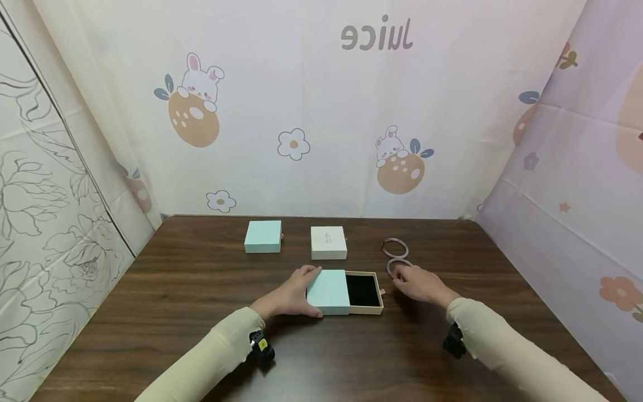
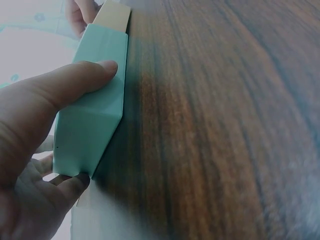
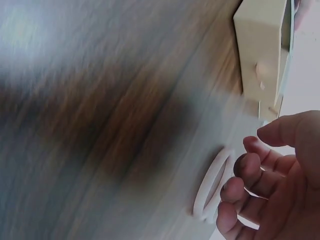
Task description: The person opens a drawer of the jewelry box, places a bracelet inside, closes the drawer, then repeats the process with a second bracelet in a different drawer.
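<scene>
My left hand (image 1: 292, 294) grips a mint slide-out jewelry box (image 1: 327, 292), with the thumb on its near side and the fingers on its far side. Its cream-edged drawer (image 1: 380, 294) is pulled partway out to the right, showing a black lining. My right hand (image 1: 421, 283) hovers at the nearer of two pinkish bangles. In the right wrist view, its fingers are bent loosely, with a gap to the thumb. The bangle (image 3: 202, 195) lies just beyond the fingertips, and no grip on it shows. The farther bangle (image 1: 397, 240) lies behind, partly overlapping or touching the nearer one.
Farther back on the dark wood table (image 1: 201, 290) stand a closed mint box (image 1: 263, 236) and a closed white box (image 1: 329, 242). Printed curtains (image 1: 301, 100) hang along the table's back and sides.
</scene>
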Demonstrator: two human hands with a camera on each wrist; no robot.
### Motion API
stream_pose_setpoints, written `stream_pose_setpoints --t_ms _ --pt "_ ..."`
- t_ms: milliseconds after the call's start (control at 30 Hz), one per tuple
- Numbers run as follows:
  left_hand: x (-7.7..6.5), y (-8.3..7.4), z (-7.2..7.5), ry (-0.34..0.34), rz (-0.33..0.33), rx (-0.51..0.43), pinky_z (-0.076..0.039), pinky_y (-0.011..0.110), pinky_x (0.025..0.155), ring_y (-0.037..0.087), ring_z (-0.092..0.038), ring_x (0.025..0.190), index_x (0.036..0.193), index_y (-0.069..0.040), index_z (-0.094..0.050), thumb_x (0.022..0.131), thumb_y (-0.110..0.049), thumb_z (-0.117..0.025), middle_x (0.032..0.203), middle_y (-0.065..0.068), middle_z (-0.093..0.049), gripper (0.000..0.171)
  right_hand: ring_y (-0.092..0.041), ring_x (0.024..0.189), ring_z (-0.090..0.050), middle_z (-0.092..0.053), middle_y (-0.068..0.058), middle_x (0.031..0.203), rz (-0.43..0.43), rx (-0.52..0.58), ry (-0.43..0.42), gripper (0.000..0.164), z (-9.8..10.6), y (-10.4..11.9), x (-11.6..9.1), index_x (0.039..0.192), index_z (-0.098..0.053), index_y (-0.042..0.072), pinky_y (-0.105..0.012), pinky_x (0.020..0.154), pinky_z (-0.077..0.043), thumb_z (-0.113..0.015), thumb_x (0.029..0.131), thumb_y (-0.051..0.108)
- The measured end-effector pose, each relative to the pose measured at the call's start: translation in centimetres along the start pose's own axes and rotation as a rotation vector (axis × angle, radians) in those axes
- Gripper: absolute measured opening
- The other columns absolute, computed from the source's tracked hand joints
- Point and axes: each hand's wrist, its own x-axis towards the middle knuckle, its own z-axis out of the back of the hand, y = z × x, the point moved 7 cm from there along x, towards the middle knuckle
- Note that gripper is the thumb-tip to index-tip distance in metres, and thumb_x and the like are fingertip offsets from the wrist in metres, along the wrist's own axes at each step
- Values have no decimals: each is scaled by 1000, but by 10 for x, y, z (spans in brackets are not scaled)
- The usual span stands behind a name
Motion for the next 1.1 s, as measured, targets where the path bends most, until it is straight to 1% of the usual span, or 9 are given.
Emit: stream_pose_setpoints --t_ms 100,233,467,633,733,833,933,1100 --pt "0 1 0 -2 3 4 -35 34 90 18 -32 114 139 -4 -24 62 -41 -76 132 7 -30 100 -13 52 -42 -47 2 62 -39 -8 -16 11 3 -11 2 84 -54 13 -29 46 -32 -48 89 20" --pt "0 2 0 -2 6 6 -35 33 90 18 -33 114 139 -4 -24 61 -41 -76 132 6 -30 100 -14 53 -42 -48 0 63 -94 -19 -11 14 4 -29 7 86 -54 11 -30 45 -32 -47 89 22" --pt "-1 1 0 -1 8 -1 -35 33 90 18 -33 113 139 -4 -24 61 -41 -76 131 6 -30 100 -17 53 -43 -46 -2 63 -173 -62 -15 21 6 -55 16 78 -49 9 -32 46 -31 -45 89 27" --pt "-1 0 1 3 16 -1 -35 33 90 18 -33 113 139 -5 -24 61 -40 -77 132 6 -30 100 -20 58 -45 -47 -6 66 -235 -92 15 28 4 -67 19 81 -47 6 -35 49 -34 -43 91 33" --pt "0 -1 0 3 16 5 -35 33 90 19 -33 114 139 -5 -24 61 -40 -77 132 7 -30 101 -22 62 -48 -51 -9 71 -254 -98 44 35 2 -71 19 89 -50 2 -37 52 -36 -41 91 35" --pt "0 -1 0 3 13 3 -35 33 90 19 -33 114 139 -4 -24 61 -40 -77 132 7 -30 101 -23 63 -47 -51 -9 72 -261 -100 73 37 0 -74 19 91 -51 1 -38 52 -36 -40 92 36" --pt "0 -1 0 3 13 -5 -35 33 90 19 -32 113 139 -4 -24 61 -39 -77 132 6 -30 100 -21 59 -46 -49 -7 68 -257 -108 94 34 -1 -74 20 84 -51 4 -36 52 -34 -39 92 35" --pt "0 -1 0 0 14 -3 -35 32 89 18 -33 113 139 -4 -24 61 -39 -77 131 6 -31 100 -20 56 -46 -48 -5 64 -219 -157 116 31 -3 -72 24 75 -49 8 -35 51 -35 -38 94 31"
